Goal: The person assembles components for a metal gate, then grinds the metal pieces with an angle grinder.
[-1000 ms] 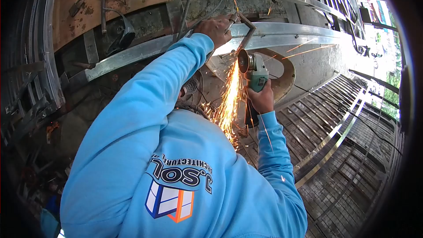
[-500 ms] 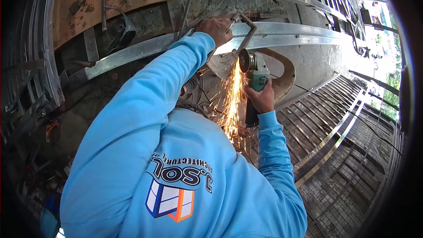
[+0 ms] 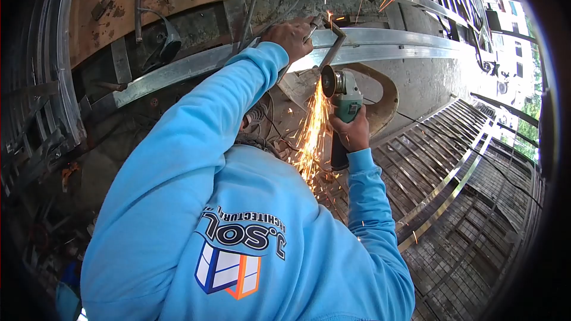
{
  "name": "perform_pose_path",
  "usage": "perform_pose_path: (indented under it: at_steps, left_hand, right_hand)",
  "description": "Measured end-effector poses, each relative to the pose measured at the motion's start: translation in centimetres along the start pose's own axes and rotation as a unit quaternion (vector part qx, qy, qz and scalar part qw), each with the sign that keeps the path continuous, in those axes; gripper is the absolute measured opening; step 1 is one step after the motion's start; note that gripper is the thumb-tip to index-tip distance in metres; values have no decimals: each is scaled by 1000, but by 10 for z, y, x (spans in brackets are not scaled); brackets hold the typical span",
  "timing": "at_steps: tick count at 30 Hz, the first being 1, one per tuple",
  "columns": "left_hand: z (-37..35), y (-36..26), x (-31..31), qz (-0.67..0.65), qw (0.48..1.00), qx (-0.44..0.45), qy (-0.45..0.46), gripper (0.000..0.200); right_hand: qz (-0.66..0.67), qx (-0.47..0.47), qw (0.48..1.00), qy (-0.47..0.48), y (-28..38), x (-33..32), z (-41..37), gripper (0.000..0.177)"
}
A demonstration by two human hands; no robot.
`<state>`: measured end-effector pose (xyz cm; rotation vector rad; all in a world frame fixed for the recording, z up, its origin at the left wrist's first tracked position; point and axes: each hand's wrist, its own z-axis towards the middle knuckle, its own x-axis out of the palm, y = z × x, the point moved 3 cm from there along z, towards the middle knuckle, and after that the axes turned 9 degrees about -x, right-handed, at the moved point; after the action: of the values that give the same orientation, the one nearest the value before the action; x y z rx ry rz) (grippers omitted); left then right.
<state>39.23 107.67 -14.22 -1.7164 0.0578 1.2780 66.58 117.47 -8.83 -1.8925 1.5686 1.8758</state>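
Firmly, the right hand point(image 3: 353, 131) wraps its grip round a grinder point(image 3: 347, 100), sparks point(image 3: 313, 134) streaming from its disc point(image 3: 327, 81) beside the metal frame point(image 3: 334, 51); the left hand point(image 3: 290, 41) closes its grip on that frame, across the silver beam's point(image 3: 392, 54) near edge.

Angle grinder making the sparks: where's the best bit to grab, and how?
Probably around the grinder body, behind the disc, coming from the person's right. The body looks long and slim enough to wrap a hand around, while the disc sits at the far end and the sparks stream down its left side. The right hand grips it there.
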Motion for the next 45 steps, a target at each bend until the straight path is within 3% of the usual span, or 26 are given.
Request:
perform_pose_path:
  at_steps: [16, 28, 31, 34, 45]
  left_hand:
    - [1, 2, 4, 6, 1000, -16, 22, 33]
    - [0, -2, -2, 0, 999, -30, 25, 32]
    - [3, 3, 5, -9, 1000, -11, 8, 32]
    - [2, 2, 3, -7, 1000, -19, 16, 31]
    - [0, -2, -1, -6, 999, -27, 19, 32]
  right_hand:
    - [17, -15, 1000, -8, -10, 7, 0, 67]
    - [-35, 26, 999, 7, -3, 3, -4, 71]
    - [-18, -24, 1000, 6, -20, 7, -8, 71]
    - [-50, 37, 997, 34, -10, 6, -10, 71]
    - [-37, -26, 999, -4, -7, 0, -1, 69]
